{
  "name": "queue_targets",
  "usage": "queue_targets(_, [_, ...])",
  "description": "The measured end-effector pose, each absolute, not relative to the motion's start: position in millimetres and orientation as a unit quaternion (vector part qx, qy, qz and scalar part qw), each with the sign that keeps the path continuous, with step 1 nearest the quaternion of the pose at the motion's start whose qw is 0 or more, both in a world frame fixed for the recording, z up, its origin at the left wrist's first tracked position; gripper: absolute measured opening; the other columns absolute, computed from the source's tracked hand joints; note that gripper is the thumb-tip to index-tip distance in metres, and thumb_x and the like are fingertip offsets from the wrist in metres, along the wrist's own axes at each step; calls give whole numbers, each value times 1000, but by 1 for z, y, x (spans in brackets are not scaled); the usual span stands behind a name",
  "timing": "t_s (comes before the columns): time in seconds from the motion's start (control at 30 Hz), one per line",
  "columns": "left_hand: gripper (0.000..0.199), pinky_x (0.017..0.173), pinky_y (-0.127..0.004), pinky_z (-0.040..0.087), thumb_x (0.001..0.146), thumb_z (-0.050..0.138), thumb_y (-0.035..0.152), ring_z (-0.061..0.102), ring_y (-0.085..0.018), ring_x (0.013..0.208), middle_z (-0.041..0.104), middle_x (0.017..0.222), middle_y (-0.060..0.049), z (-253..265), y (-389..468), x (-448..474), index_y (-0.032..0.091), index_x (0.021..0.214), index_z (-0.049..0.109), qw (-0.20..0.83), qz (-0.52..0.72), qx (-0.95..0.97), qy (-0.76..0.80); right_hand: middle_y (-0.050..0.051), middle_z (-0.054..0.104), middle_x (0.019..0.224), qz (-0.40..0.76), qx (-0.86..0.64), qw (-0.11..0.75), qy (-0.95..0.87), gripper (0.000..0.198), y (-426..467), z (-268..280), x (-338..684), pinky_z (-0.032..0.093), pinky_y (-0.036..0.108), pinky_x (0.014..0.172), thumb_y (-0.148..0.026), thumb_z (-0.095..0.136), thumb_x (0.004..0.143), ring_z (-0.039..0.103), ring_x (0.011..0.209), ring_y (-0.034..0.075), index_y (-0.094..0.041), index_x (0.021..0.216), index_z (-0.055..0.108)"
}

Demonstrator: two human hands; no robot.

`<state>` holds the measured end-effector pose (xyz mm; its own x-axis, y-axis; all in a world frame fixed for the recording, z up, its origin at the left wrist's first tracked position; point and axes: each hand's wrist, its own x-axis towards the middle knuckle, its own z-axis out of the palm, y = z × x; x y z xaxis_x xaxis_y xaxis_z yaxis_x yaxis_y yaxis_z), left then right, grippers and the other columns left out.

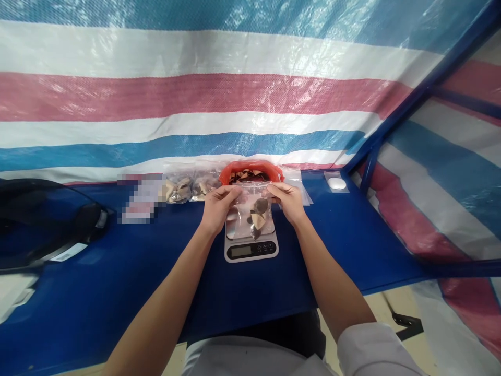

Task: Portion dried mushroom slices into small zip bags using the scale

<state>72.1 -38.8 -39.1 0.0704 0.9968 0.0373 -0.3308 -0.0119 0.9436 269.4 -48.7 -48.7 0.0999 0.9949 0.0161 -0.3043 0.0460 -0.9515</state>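
Observation:
My left hand [219, 206] and my right hand [287, 201] pinch the two top corners of a clear zip bag [245, 222]. Several brown and tan dried slices [258, 216] lie toward the right side of that bag. Below the bag is a white kitchen scale [251, 258] with a dark display; I cannot tell whether the bag rests on it. Just behind my hands stands an open red plastic bag [230, 171] with more of the dried pieces inside.
Two filled zip bags [178, 190] lie left of the red bag. Flat clear bags [303, 190] are at its right. A small packet with a white oval thing [336, 183] sits farther right. A black object [50, 224] occupies the blue table's [156, 271] left. Striped sheeting [195, 94] hangs behind.

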Motion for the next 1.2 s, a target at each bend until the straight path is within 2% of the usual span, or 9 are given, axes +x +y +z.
queue_targets(0.27, [30,62,-27,53,61,93,41,63,-13,61,71,66,-1,-34,-44,69,18,71,76,595,577,420,370,0,76,73,515,-439,618,-401,35,-50,-49,267,63,33,66,-50,91,58,74,69,19,-23,75,77])
queue_targets(0.63, [21,68,-29,53,70,86,38,65,-15,65,73,70,-2,-47,-43,68,20,71,75,543,597,461,369,0,75,74,468,-458,628,-419,35,-53,-49,264,61,36,71,-53,88,58,71,70,19,-23,73,76])
queue_targets(0.93, [18,68,-26,52,71,86,35,65,-13,64,73,67,0,-48,-44,69,20,70,75,517,622,464,362,0,76,71,493,-451,606,-431,37,-56,-43,258,63,36,65,-54,88,59,74,69,21,-24,76,77])
queue_targets(1.2, [24,71,-29,56,71,86,42,68,-17,67,76,72,-4,-39,-42,70,19,76,79,517,563,511,394,1,77,72,463,-449,622,-443,35,-53,-43,258,63,42,79,-54,87,60,74,73,23,-24,75,77])
